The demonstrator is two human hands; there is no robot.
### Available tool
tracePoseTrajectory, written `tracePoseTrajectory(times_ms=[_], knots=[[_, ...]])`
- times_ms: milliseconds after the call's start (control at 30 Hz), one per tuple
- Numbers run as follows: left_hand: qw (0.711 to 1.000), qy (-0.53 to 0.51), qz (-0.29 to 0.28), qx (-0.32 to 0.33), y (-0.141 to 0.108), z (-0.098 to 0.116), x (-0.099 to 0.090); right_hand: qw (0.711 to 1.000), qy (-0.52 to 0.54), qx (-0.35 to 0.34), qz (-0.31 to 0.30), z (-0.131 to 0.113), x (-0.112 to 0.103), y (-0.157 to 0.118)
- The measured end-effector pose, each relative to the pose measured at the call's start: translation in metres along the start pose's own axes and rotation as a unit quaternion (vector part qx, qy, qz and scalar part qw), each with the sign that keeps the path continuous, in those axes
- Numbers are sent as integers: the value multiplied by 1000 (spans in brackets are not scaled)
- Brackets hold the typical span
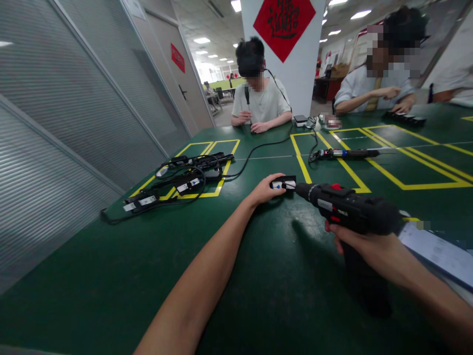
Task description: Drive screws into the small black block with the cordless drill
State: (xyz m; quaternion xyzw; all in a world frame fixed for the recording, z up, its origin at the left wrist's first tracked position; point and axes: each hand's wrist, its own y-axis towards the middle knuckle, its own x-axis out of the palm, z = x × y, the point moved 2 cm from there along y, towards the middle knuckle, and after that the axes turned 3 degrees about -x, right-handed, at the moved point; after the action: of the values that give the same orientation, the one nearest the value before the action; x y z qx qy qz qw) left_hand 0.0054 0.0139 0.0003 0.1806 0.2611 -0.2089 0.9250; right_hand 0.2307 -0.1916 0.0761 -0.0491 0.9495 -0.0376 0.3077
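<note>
Your green table (111, 276) carries everything here, marked off with yellow tape boxes. The biggest thing in your grasp is the black cordless driver (347, 207): your right hand (369, 246) is wrapped closed around its handle, fingers pressed tight on the grip. Its long axis runs nearly level, from your right hand toward your left, with the nose aimed left at the small black module (284, 184). Your left hand (264, 190) pins that module down on the table, fingers closed over its near end; it lies flat, long axis in line with the driver, white label up. The driver's tip meets or nearly meets the module's right end; whether it is seated on a screw is too small to tell. Judging by this, fastening on this piece is under way, not finished. Beyond your left hand, well apart, a row of similar modules with cables (177, 180) lies waiting or done; which, you cannot tell. Past the driver's nose lies a long screwdriver (347, 153).
</note>
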Motion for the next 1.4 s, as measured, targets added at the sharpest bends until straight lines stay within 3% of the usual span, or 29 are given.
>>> tracePoseTrajectory(times_ms=[267,567,1400], knots=[[1000,-2,-2,2,0,1,0,999,38,-7,-4,1,1,2],[1000,-2,-2,-1,-1,3,0,1000,11,-12,5,-10,-2,-2],[1000,3,-2,-4,-1,2,0,1000,10,-20,13,-6,0,0]])
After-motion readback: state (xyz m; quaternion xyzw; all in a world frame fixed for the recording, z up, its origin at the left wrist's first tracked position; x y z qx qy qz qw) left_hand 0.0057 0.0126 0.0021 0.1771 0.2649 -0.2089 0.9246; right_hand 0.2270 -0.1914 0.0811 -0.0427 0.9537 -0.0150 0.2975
